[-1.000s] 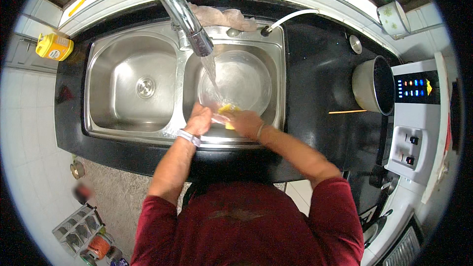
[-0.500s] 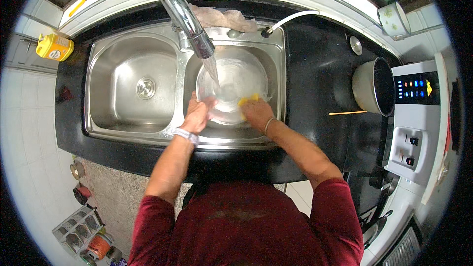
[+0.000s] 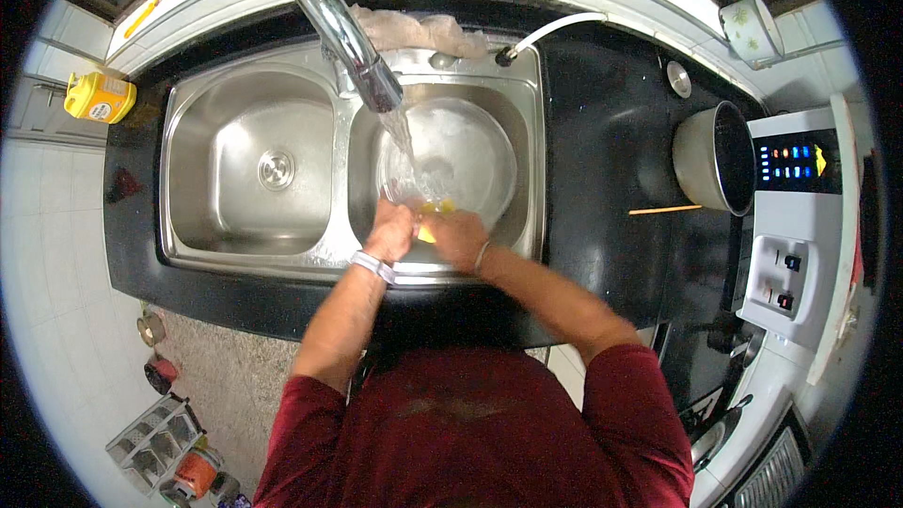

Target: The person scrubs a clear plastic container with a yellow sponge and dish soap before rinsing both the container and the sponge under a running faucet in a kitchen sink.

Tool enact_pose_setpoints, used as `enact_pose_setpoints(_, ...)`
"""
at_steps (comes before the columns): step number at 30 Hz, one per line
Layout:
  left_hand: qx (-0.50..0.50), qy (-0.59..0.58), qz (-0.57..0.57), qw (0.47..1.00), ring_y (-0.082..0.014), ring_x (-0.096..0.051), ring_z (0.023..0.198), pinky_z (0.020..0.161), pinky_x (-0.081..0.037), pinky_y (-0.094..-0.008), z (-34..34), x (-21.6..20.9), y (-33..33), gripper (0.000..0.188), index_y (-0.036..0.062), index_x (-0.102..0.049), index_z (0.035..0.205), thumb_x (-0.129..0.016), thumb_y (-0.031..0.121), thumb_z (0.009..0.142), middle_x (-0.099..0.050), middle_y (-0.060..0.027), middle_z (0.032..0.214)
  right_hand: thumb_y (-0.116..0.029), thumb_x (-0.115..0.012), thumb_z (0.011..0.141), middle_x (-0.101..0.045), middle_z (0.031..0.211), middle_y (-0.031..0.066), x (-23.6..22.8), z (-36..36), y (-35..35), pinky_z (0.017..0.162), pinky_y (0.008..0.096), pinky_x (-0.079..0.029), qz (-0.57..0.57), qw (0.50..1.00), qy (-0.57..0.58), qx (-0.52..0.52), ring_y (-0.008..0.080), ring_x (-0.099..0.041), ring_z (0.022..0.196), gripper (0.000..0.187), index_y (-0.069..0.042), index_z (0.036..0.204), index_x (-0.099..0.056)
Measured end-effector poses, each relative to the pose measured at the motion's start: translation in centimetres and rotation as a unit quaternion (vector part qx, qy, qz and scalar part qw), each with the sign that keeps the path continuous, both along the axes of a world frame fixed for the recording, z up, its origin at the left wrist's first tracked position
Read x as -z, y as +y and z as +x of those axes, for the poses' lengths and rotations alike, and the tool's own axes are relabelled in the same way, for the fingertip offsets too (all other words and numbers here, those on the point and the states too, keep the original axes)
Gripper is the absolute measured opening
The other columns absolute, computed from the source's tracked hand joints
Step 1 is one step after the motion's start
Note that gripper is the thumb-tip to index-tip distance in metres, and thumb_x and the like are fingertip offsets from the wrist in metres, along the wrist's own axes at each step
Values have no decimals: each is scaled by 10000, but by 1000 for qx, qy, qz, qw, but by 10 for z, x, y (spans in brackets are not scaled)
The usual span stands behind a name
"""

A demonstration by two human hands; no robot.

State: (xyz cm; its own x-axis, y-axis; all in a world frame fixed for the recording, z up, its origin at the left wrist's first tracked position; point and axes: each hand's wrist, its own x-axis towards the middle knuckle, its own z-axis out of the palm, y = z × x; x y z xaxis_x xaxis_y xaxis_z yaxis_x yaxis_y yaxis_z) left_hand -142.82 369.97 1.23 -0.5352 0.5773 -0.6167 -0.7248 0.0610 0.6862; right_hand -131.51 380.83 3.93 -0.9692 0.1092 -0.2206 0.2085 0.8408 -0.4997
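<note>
A: What does the left hand point(image 3: 391, 230) hold?
B: The near rim of the clear bowl point(image 3: 472, 143), which extends beyond both hands.
A: And rightward?
B: A yellow sponge point(image 3: 427, 233), gripped by the right hand point(image 3: 459, 239); farther right, a pot point(image 3: 696, 160).

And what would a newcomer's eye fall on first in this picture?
Probably the chrome faucet, its water running into a round bowl in the right basin. Next, the left hand and right hand at the bowl's near edge, with a yellow sponge in the right. Then the yellow jug, far left.
</note>
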Motion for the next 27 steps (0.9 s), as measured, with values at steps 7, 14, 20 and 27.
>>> enact_pose_setpoints(7, -16, 7, -97, 995, -280, -612, 981, 790, -588, -405, -20, -36, 12, 651, 65, -257, 1427, -580, -23, 869, -538, -173, 1171, -122, -559, 831, -674, 1008, 104, -8, 10, 34, 825, 435, -473, 52, 996, -69, -31, 287, -639, 933, 226, -120, 1045, -631)
enact_pose_setpoints(14, 128, -8, -71, 989, -245, -606, 949, 763, -559, -372, -41, -46, -2, 571, -10, -343, 1385, -494, -55, 837, -570, -140, 1139, -130, -595, 822, -690, 964, 92, 6, 28, 53, 826, 415, -476, 36, 995, 12, -88, 280, -650, 945, 241, -176, 1050, -657)
enact_pose_setpoints(20, 161, 496, -105, 847, -357, -396, 1292, 1055, -316, -452, -6, -46, 31, 715, 5, -296, 1434, -645, 204, 842, -385, -260, 1383, -108, -622, 840, -692, 956, 120, -30, 14, 29, 804, 391, -509, -263, 957, 31, 119, 307, -646, 920, 204, -52, 1035, -642)
enact_pose_setpoints(27, 232, 745, -236, 579, -396, -503, 1141, 1028, -342, -456, -8, -50, 56, 558, -31, -431, 1333, -597, 201, 853, -577, -208, 1166, -7, -634, 810, -675, 938, 34, -14, 14, 39, 772, 294, -496, -358, 907, 32, 220, 130, -615, 844, 219, -22, 1029, -639)
